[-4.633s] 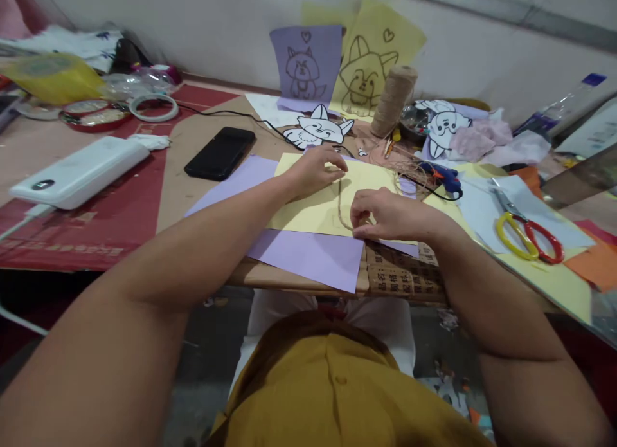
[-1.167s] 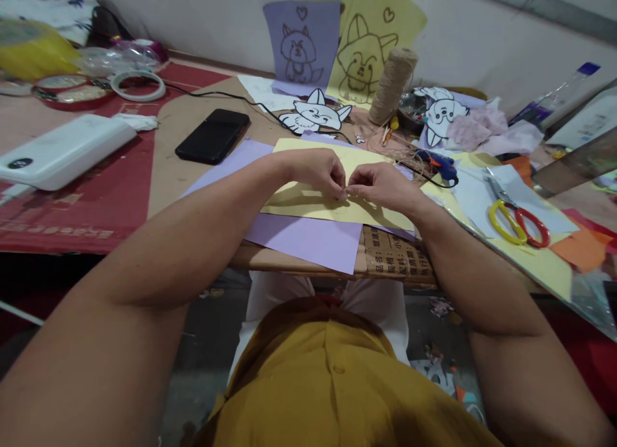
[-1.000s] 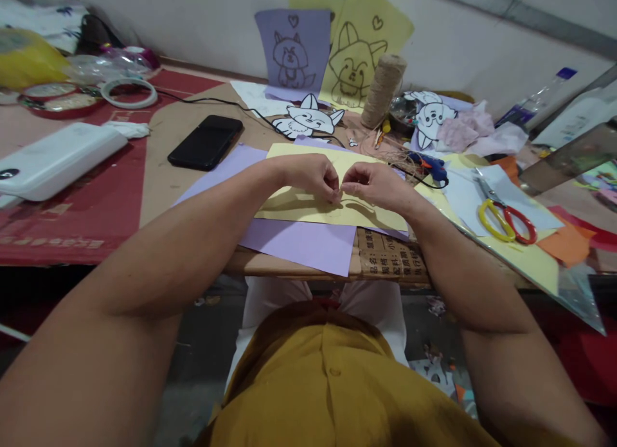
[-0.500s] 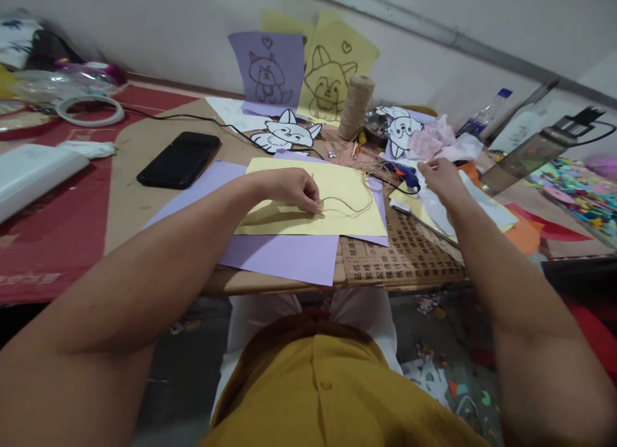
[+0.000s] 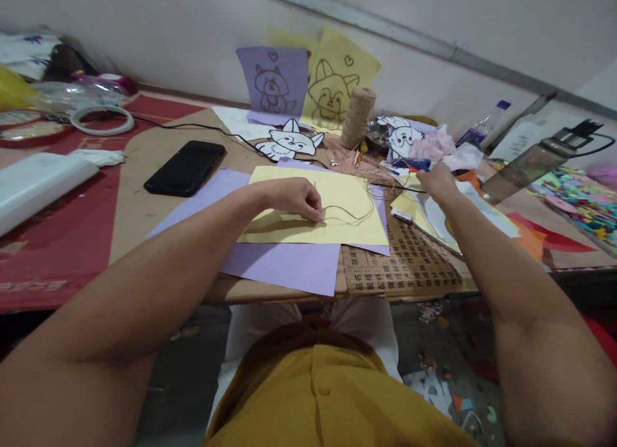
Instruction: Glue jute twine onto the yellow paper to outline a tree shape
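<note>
Now the right hand [image 5: 438,179] has left the string and reached out to the right side of the desk [image 5: 144,157], by the blue glue gun [image 5: 415,164]. Its fingers are curled, but I cannot tell if they hold anything. The left hand [image 5: 294,196] stays put, fingertips pressed together, pinching the thin brown string [image 5: 354,213] down on the yellow paper [image 5: 337,196]. That paper lies on purple paper [image 5: 284,267] near the front edge. A string spool [image 5: 358,116] stands near the back edge, and a black phone [image 5: 186,168] lies to the left.
</note>
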`<state>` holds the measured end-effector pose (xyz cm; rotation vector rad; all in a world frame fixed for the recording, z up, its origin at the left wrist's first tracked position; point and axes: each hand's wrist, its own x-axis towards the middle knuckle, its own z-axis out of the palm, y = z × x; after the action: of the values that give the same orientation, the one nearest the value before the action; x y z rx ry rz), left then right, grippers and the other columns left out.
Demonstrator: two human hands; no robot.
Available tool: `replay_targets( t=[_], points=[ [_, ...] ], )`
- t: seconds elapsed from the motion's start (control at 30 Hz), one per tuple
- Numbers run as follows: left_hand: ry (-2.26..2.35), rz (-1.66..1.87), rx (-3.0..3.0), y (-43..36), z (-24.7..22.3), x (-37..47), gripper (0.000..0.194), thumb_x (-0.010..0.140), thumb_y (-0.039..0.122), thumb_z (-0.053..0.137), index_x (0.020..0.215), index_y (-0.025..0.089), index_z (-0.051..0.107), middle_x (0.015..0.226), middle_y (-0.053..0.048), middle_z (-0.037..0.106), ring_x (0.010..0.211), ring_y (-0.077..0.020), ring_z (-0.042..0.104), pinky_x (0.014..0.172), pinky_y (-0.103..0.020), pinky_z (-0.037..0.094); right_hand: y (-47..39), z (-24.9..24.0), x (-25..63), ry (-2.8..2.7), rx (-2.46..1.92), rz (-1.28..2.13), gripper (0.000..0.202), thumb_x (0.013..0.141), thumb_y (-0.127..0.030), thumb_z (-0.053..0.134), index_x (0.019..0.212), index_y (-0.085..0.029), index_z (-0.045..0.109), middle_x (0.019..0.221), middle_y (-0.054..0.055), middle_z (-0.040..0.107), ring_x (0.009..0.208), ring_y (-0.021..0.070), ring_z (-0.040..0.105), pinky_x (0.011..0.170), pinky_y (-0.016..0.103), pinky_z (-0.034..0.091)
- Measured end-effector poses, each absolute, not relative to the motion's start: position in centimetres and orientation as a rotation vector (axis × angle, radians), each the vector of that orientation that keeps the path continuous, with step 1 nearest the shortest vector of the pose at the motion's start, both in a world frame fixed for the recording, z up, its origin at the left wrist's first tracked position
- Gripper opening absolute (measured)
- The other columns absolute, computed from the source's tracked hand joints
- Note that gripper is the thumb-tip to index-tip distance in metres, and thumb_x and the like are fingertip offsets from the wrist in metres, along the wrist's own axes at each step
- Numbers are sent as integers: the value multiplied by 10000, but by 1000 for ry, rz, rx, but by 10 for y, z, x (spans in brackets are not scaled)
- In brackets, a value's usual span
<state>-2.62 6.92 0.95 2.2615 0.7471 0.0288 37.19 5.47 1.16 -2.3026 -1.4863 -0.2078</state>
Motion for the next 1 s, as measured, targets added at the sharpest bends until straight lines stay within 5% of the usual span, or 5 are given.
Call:
replay_targets(
  t=[0.17,0.47,0.7,0.87,1.0],
  points=[
    [770,25,2245,68,11,-26,330,743,520,827,722,193,783,639,11,674,613,-113,472,656,-266,353,46,12,355,-1615,-2178,-538,673,959,-119,566,1591,11,375,1564,351,433,1471,441,417,1220,605,332],
    [734,49,2245,69,8,-27,343,734,538,819,729,198,772,663,5,684,630,-125,492,642,-274,338,60,4,356,-1745,-2184,-473,675,888,-97,580,1549,-2,481,1536,315,507,1432,410,445,1212,596,354],
    [744,33,2227,70,7,-26,341,732,536,823,749,198,774,685,-8,684,652,-138,497,674,-288,348,67,5,359,-1586,-2366,-229,359,824,-96,652,1173,-64,732,1043,208,738,1033,335,674,926,458,551],
    [734,33,2241,72,4,-27,344,741,541,818,754,201,773,691,-17,694,655,-144,511,666,-282,364,65,14,350,-1652,-2262,-473,488,934,-45,464,1399,10,604,1446,329,578,1404,396,490,1190,605,355],
    [745,22,2242,72,4,-28,359,745,552,815,767,196,775,700,-18,690,662,-147,511,655,-281,366,75,24,364,-1517,-2135,-530,521,1030,-142,405,1521,-1,506,1551,361,479,1501,441,403,1194,686,315]
  ],
)
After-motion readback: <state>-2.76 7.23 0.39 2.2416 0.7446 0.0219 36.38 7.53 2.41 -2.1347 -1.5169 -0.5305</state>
